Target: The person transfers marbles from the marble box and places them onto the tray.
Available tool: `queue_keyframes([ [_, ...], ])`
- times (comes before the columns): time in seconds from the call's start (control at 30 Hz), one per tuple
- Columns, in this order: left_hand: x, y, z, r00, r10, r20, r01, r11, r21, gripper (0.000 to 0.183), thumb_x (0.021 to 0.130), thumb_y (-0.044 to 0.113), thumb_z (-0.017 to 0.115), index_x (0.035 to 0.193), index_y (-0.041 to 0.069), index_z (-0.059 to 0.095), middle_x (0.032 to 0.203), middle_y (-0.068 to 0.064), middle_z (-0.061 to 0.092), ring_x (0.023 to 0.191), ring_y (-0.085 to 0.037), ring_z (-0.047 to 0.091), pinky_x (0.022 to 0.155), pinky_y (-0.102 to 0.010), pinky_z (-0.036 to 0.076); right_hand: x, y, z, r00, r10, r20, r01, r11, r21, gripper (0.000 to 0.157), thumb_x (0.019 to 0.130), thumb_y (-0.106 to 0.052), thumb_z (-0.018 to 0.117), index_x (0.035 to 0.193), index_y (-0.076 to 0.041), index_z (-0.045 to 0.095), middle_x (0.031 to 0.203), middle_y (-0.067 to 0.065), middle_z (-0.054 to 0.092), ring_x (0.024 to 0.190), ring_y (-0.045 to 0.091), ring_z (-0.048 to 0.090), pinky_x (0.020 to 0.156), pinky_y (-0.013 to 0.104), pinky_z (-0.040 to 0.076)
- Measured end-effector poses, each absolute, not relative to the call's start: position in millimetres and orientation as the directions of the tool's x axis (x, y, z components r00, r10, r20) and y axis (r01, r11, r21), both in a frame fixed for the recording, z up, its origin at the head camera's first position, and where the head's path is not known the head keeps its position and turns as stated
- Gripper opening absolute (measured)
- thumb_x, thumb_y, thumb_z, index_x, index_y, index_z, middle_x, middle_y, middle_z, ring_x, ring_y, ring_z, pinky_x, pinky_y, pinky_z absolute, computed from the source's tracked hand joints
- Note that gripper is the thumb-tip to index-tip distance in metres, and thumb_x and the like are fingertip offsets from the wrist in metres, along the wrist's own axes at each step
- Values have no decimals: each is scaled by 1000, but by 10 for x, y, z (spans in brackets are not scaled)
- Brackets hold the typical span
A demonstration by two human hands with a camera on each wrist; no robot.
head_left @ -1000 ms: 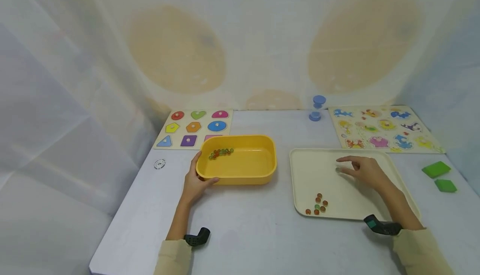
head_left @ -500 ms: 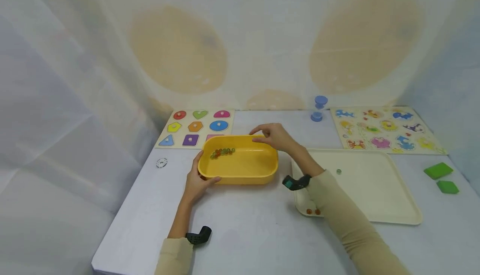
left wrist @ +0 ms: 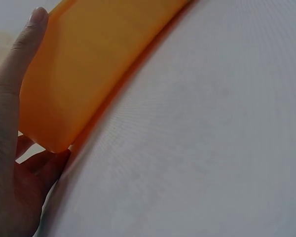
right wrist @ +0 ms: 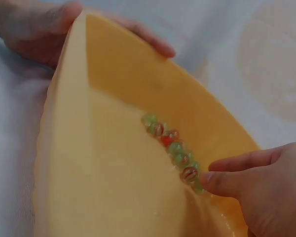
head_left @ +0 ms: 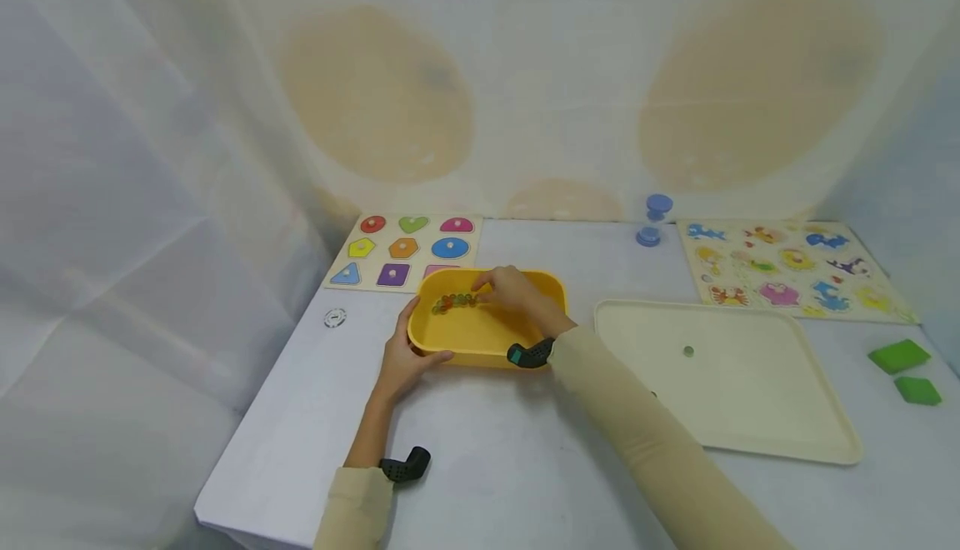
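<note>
My left hand (head_left: 397,361) grips the left end of a yellow plastic tub (head_left: 487,335), thumb along its front wall and fingers around the side. A row of glass marbles (right wrist: 175,145), green and reddish-brown, lies along the tub's far left inside. My right hand (head_left: 512,289) reaches into the tub from the right. In the right wrist view its thumb and index fingertips are slightly apart, right at the near end of the row. The thumb tip overlaps a green marble (right wrist: 197,186) there, and no marble shows between the fingertips.
A cream tray (head_left: 772,383) lies to the right, bearing a green marble (head_left: 688,351); my right sleeve hides its lower left corner. Behind stand a shape puzzle board (head_left: 382,258), an animal puzzle board (head_left: 787,271) and a blue sand timer (head_left: 654,221). Green blocks (head_left: 900,356) lie far right.
My right hand has gone left from over the tray, past the tub's far rim and down into the tub at the marbles. My left hand has kept its hold.
</note>
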State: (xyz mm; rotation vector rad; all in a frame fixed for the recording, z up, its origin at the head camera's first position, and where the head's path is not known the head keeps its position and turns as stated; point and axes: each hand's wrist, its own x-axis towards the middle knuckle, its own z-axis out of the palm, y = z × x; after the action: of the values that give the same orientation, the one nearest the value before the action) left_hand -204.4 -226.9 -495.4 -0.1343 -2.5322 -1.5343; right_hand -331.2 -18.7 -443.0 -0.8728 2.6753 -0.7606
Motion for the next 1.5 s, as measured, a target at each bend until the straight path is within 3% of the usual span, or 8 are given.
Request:
queue_keyframes([
  [0.33,-2048,-2253,-4939,-977,-21,211,177,467,867,99,64,33,80,141,34,18,141,-1,35,119,-20,43,97,-42,38,-3316,-159,-4530,-802,-597,-24,-506,701,-502,17,84,-18,63,98,-12,69,103,0,65,101,18,55,92,31,43],
  [0.47,-2032,-2256,-4938,-978,-21,209,176,457,872,99,64,30,80,141,33,18,142,-1,35,120,-21,43,97,-43,38,-3249,-59,-4411,-791,-610,39,-536,662,-523,17,82,-22,65,96,-13,69,91,3,65,81,19,53,76,30,45],
  [0.57,-2031,-2257,-4946,-975,-23,223,188,458,869,98,65,30,80,141,32,19,142,-1,34,120,-22,43,97,-44,38,-3140,110,-4207,-778,-614,132,-571,603,-557,18,81,-23,66,97,-13,69,70,6,59,61,19,43,56,27,37],
  [0.73,-2044,-2247,-4961,-971,-24,238,195,494,847,102,62,37,81,142,29,19,142,-2,35,119,-23,43,96,-43,39,-2879,654,-3889,-810,-539,231,-561,596,-575,22,80,-31,66,97,-18,68,54,0,36,51,14,32,47,23,25],
  [1.0,-2033,-2253,-4944,-976,-25,219,181,478,860,101,62,35,81,141,35,19,143,-2,32,123,-23,40,99,-46,34,-2550,1887,-4063,-844,-387,372,-533,685,-496,20,80,-30,67,96,-18,69,51,-6,32,46,9,26,41,23,25],
  [1.23,-2033,-2259,-4944,-979,-31,202,165,470,867,101,61,36,81,141,35,19,143,0,33,123,-22,40,100,-44,35,-2289,2572,-4535,-918,-291,271,-389,795,-466,21,79,-28,68,94,-13,69,52,-7,32,47,6,24,41,22,22],
  [1.5,-2031,-2251,-4930,-979,-30,199,162,469,868,99,63,30,81,140,37,18,143,1,32,123,-22,40,100,-43,35,-2141,2797,-4725,-963,-233,138,-270,846,-459,28,81,-28,66,103,-12,66,55,-5,31,49,9,25,44,24,21],
])
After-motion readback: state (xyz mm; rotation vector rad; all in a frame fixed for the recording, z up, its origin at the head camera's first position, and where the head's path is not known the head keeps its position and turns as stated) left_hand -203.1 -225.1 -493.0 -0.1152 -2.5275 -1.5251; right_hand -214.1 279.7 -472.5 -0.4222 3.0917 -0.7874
